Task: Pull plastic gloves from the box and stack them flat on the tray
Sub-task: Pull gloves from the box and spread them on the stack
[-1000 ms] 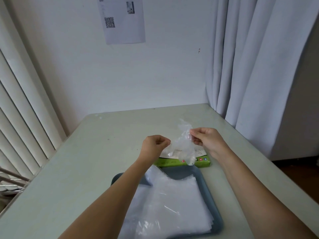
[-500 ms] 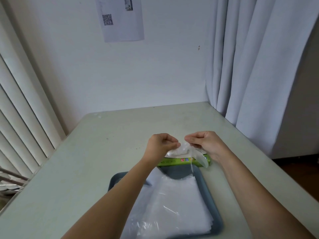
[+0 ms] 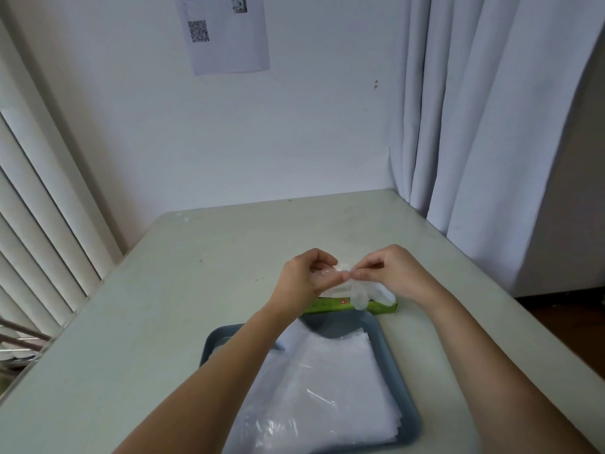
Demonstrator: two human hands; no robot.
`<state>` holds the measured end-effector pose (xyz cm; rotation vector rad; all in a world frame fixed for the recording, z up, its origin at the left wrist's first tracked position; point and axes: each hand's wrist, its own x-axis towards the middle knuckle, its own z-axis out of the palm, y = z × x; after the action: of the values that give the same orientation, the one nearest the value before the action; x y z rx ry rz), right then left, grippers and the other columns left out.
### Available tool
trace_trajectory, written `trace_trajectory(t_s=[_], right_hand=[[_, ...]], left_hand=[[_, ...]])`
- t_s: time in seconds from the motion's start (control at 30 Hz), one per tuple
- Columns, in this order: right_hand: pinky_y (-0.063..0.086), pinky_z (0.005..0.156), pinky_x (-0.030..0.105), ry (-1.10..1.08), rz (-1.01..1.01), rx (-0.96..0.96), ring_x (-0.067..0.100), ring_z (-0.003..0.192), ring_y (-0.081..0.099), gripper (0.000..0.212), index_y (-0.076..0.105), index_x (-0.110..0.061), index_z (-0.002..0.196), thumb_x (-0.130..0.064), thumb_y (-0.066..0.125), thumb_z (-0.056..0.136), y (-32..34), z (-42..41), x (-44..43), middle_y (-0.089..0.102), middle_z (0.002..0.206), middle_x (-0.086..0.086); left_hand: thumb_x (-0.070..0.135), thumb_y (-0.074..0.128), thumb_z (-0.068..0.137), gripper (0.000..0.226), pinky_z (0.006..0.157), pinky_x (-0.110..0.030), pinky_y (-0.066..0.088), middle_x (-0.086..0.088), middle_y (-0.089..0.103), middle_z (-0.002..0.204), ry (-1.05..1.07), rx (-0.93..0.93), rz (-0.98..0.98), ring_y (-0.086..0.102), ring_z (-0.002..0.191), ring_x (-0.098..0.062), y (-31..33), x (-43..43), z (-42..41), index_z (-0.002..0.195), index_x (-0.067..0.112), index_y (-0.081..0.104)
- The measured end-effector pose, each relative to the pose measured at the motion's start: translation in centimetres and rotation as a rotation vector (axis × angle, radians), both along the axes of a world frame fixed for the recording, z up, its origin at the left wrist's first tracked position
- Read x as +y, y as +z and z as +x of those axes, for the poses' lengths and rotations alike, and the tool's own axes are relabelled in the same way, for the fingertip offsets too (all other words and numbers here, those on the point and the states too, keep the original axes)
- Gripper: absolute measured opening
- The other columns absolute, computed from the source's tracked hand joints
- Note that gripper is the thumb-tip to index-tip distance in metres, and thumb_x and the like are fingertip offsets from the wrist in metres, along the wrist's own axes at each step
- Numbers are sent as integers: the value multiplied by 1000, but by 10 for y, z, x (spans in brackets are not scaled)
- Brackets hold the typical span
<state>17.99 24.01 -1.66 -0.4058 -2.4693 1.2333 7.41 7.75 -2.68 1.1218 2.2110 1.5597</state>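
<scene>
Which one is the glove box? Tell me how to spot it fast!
Look at the pale table, then the blue-grey tray on it. Just past the tray's far edge, below the left hand and right hand, lies a low flat box. It is the only bright green thing there; the stacked gloves are clear plastic.

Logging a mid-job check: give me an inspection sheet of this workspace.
Surface: pale grey-green table.
Job's things: green cardboard glove box behind grey-blue plastic tray; flat stack of clear plastic gloves in tray; one crumpled clear glove held over box.
Clutter: nothing seen.
Hands: left hand and right hand both pinch the crumpled glove.
Cables: nothing seen.
Surroundings: white curtain right, pale vertical blinds left, paper sheet with QR code on wall.
</scene>
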Motion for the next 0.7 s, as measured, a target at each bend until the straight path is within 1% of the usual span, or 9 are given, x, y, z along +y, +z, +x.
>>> trace_trajectory(t_s=[0.07,0.2,0.3,0.4,0.5,0.57,0.63,0.67,0.7], right_hand=[[52,75,19,-20,-66,24,7,77,69,5,77,-19,76,-17,81,74,0,-1,-1,74,76,-5],[53,67,15,-69,-270,58,5,67,67,8,76,-10,75,-13,82,71,-3,0,-2,74,74,1],[51,59,15,-127,-570,150,8,62,65,6,73,-4,78,-9,76,76,-10,0,1,72,69,1],[52,57,15,-213,-750,241,12,63,63,9,69,-1,77,-6,68,84,-20,0,8,71,65,1],[54,55,19,-329,-864,351,16,61,64,19,60,1,76,-5,55,94,-24,-4,7,69,67,9],[55,62,23,-351,-819,335,15,65,68,27,57,-4,77,-21,54,97,-26,-7,7,68,77,14],[53,78,29,-300,-612,189,16,84,68,39,61,-11,86,-50,63,85,-27,-7,10,69,92,10],[52,80,29,-264,-517,112,15,90,66,45,62,-13,94,-54,69,77,-28,-6,10,68,97,4],[49,77,26,-239,-447,66,13,87,64,44,62,-15,95,-50,76,73,-29,-5,10,66,94,0]], left_hand=[[37,84,69,36,73,-17,49,12,64,89,-7,144,-75,59,84,-4,-2,1,3,92,25,61],[18,76,79,19,73,-27,53,12,62,77,79,302,-119,61,76,-8,1,4,6,85,23,58],[16,75,81,13,67,-18,49,9,60,74,83,369,-119,57,68,-4,1,1,3,86,16,63],[16,66,88,10,73,-24,48,2,62,86,63,502,-189,60,76,-12,2,-3,-1,97,16,69],[17,51,97,28,75,-25,42,-3,57,101,-37,640,-419,60,88,-22,0,-3,-3,118,24,67],[21,45,100,32,80,-24,37,-4,54,108,-92,658,-562,57,98,-23,-4,-2,-4,126,28,63],[23,42,101,34,88,-25,35,-6,52,114,-133,619,-640,53,108,-24,-10,-1,-5,129,30,60],[24,42,101,34,92,-26,36,-7,51,116,-147,591,-654,51,111,-25,-14,-1,-5,130,31,59],[29,43,101,34,96,-28,35,-8,50,116,-155,566,-660,49,112,-26,-16,-1,-5,131,32,58]])
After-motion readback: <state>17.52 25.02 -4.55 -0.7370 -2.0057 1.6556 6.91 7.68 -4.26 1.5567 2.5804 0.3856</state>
